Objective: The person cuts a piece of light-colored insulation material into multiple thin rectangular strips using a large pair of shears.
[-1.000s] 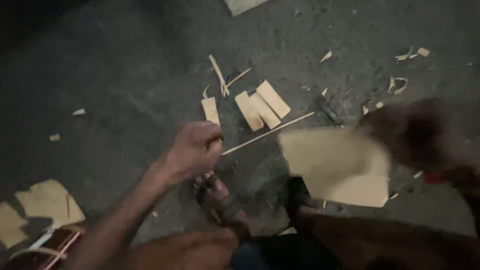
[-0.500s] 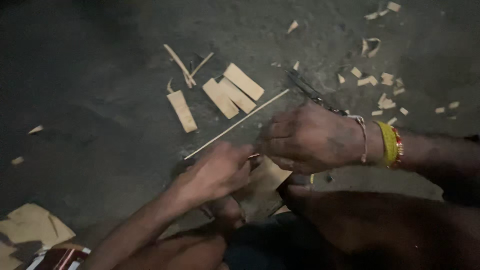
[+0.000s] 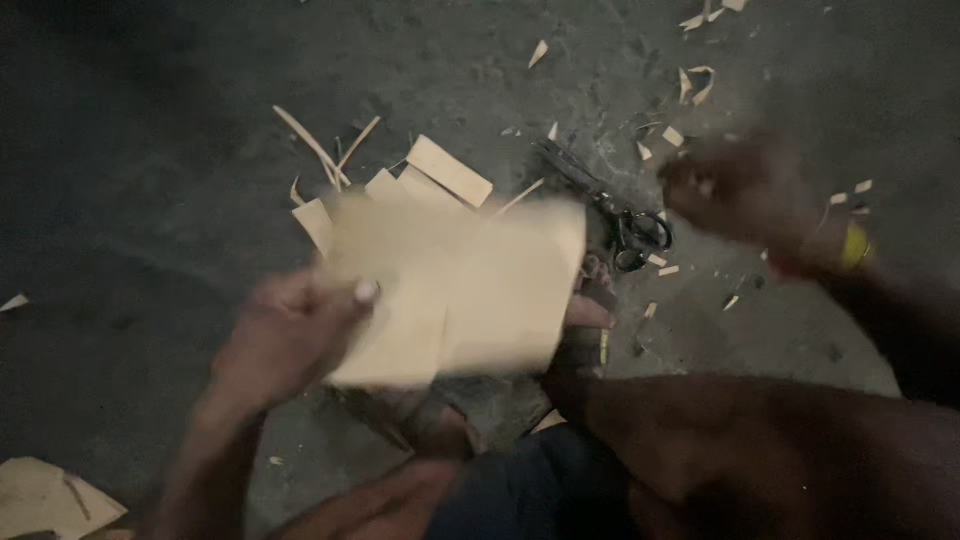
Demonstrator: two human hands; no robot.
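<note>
Fingers (image 3: pixel 350 296) of the left hand (image 3: pixel 285 335) pinch a tan cardboard sheet (image 3: pixel 460 285) at centre; the blurred right hand (image 3: pixel 740 190) hovers at two o'clock, grip unclear, beside black scissors (image 3: pixel 620 215) on the floor (image 3: pixel 150 180).

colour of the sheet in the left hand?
Pale tan sheet, pinched by the left hand; motion-blurred in the head view.

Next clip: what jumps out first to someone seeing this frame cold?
The big pale tan sheet at centre, blurred, gripped at its left edge by the left hand. To the upper right, the right hand, also blurred and holding nothing visible, hangs above the dark floor; a yellow band sits on its wrist. Between them lie black scissors, with cut tan strips and small offcuts scattered beyond the sheet.
</note>
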